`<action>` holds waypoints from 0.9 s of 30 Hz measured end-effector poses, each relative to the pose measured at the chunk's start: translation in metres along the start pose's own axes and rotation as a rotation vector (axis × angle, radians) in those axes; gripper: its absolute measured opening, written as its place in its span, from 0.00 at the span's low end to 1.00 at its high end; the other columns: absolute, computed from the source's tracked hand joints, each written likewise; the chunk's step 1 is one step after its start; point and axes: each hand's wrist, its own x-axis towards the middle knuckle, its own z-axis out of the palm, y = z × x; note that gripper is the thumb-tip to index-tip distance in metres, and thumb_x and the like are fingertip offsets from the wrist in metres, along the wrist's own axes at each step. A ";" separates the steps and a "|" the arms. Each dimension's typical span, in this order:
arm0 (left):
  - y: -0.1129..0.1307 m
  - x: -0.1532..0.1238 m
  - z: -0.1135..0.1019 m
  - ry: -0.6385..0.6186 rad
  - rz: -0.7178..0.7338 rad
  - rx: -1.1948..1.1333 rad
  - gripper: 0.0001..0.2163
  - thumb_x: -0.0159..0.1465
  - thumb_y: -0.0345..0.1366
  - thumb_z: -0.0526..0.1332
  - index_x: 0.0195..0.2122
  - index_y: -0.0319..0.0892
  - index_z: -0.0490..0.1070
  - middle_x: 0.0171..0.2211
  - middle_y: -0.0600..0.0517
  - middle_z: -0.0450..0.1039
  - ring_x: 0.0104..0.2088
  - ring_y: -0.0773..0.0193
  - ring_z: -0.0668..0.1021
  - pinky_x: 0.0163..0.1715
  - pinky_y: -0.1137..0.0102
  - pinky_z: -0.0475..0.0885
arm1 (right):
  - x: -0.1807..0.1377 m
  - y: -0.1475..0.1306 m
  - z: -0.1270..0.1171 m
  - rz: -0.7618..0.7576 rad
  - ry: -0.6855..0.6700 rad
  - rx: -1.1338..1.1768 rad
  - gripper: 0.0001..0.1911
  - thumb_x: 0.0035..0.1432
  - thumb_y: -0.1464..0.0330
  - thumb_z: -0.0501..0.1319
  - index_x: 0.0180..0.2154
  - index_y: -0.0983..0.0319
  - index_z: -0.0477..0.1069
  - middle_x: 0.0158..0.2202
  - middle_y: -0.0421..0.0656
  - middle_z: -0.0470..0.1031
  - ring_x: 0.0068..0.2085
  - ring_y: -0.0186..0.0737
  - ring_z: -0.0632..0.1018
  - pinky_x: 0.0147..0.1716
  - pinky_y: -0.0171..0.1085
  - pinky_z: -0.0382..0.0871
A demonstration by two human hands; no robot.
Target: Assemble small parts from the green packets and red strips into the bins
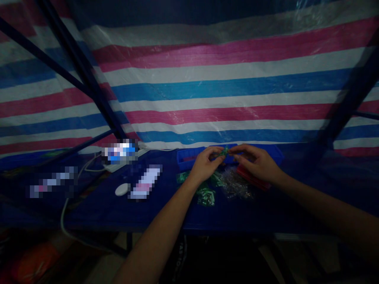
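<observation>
Above the blue table, my left hand (207, 163) pinches a small green plastic packet (226, 151) between thumb and fingertips. My right hand (256, 159) is closed from the other side, its fingertips meeting at the packet's right edge. What the packet contains is too small and dark to make out. Below the hands lie several green packets (206, 196) and a heap of clear packets with small shiny pieces (237, 184). A stack of flat red pieces (253, 178) lies under my right hand. Blue bins (187, 158) stand just behind the hands, partly hidden by them.
A blurred-out phone-like object (146, 182) and a white round object (122, 189) lie to the left on the table (166, 215). A power strip (126, 161) with cables is farther back. Blue metal poles (100, 106) and a striped sheet (222, 86) enclose the table.
</observation>
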 end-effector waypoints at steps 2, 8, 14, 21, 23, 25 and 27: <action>-0.001 0.000 0.000 -0.009 -0.045 -0.012 0.11 0.67 0.37 0.66 0.49 0.41 0.74 0.46 0.44 0.80 0.36 0.62 0.82 0.41 0.63 0.78 | 0.001 0.000 0.000 -0.041 0.108 -0.122 0.17 0.63 0.59 0.65 0.53 0.52 0.74 0.52 0.47 0.78 0.49 0.51 0.81 0.53 0.54 0.77; -0.002 -0.002 0.004 -0.061 -0.029 -0.060 0.13 0.67 0.43 0.65 0.50 0.43 0.75 0.44 0.46 0.80 0.37 0.61 0.81 0.39 0.64 0.79 | 0.002 0.010 0.003 0.004 0.080 -0.041 0.25 0.57 0.58 0.70 0.55 0.54 0.72 0.50 0.47 0.79 0.47 0.50 0.82 0.53 0.52 0.78; 0.012 -0.005 0.005 -0.042 0.017 0.067 0.18 0.66 0.43 0.67 0.55 0.45 0.71 0.35 0.50 0.78 0.30 0.65 0.78 0.33 0.68 0.74 | 0.001 0.019 0.005 0.089 0.007 0.105 0.19 0.55 0.56 0.71 0.45 0.57 0.74 0.46 0.46 0.81 0.43 0.48 0.83 0.49 0.50 0.80; 0.016 -0.007 0.005 0.035 0.059 0.189 0.21 0.69 0.41 0.64 0.62 0.47 0.67 0.44 0.46 0.80 0.42 0.58 0.82 0.42 0.64 0.75 | 0.003 0.014 0.000 0.059 0.196 -0.079 0.16 0.58 0.57 0.69 0.45 0.57 0.73 0.43 0.46 0.80 0.43 0.49 0.82 0.46 0.48 0.80; 0.015 -0.008 0.006 0.006 0.046 0.139 0.23 0.70 0.42 0.63 0.65 0.47 0.65 0.44 0.45 0.81 0.42 0.58 0.82 0.45 0.61 0.76 | 0.003 0.011 -0.002 0.029 0.267 -0.179 0.16 0.58 0.58 0.68 0.45 0.57 0.72 0.42 0.46 0.80 0.42 0.49 0.82 0.44 0.47 0.80; 0.015 -0.008 0.007 -0.058 0.038 0.050 0.25 0.69 0.43 0.64 0.67 0.48 0.64 0.47 0.45 0.81 0.43 0.57 0.82 0.47 0.60 0.76 | 0.002 0.009 -0.002 0.001 0.275 -0.244 0.15 0.59 0.59 0.68 0.44 0.57 0.72 0.40 0.46 0.79 0.39 0.47 0.82 0.40 0.45 0.80; 0.013 -0.008 0.009 -0.107 0.034 -0.028 0.26 0.68 0.43 0.65 0.66 0.48 0.65 0.51 0.43 0.79 0.48 0.55 0.82 0.49 0.60 0.76 | 0.001 0.007 -0.001 -0.047 0.202 -0.276 0.13 0.59 0.61 0.67 0.44 0.57 0.72 0.41 0.46 0.80 0.36 0.46 0.81 0.37 0.45 0.80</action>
